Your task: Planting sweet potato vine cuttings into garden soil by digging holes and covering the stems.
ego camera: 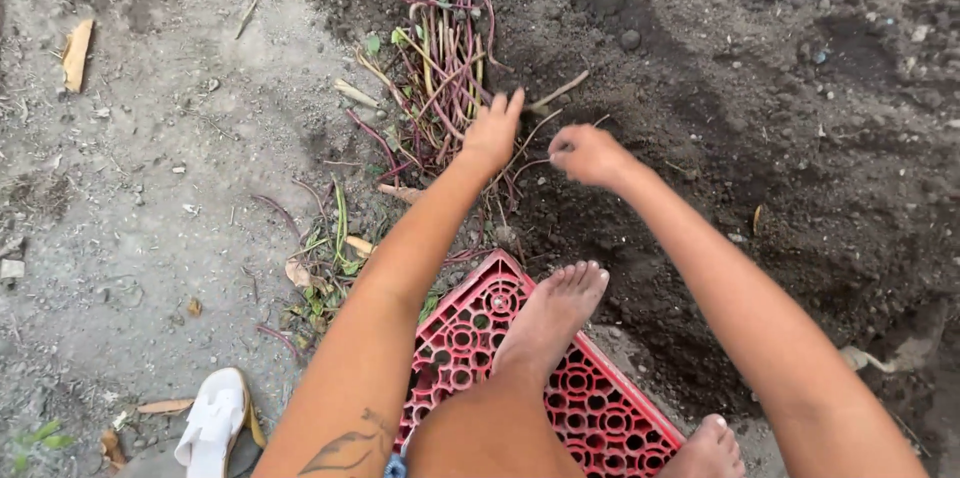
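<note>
Down on the dark soil [760, 138] lies one heap of reddish-purple and green stems [440, 68], too tangled to count. One red plastic crate [470, 338] carries a bare foot [555, 313]; a second foot [710, 450] shows beside it, and one white sandal [212, 420] lies at the lower left. Nothing stands between hands and heap. The left hand [492, 133] rests its spread fingers on the stems. The right hand [590, 154], just beside, has its grip pinched together on one thin stalk [560, 91].

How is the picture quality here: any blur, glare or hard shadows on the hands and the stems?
Head view: soft, even daylight, no glare, no hard shadows; the left hand on the pile of reddish stems and the right hand look slightly motion-softened; the dark soil loses detail; the red crate stays sharp.
</note>
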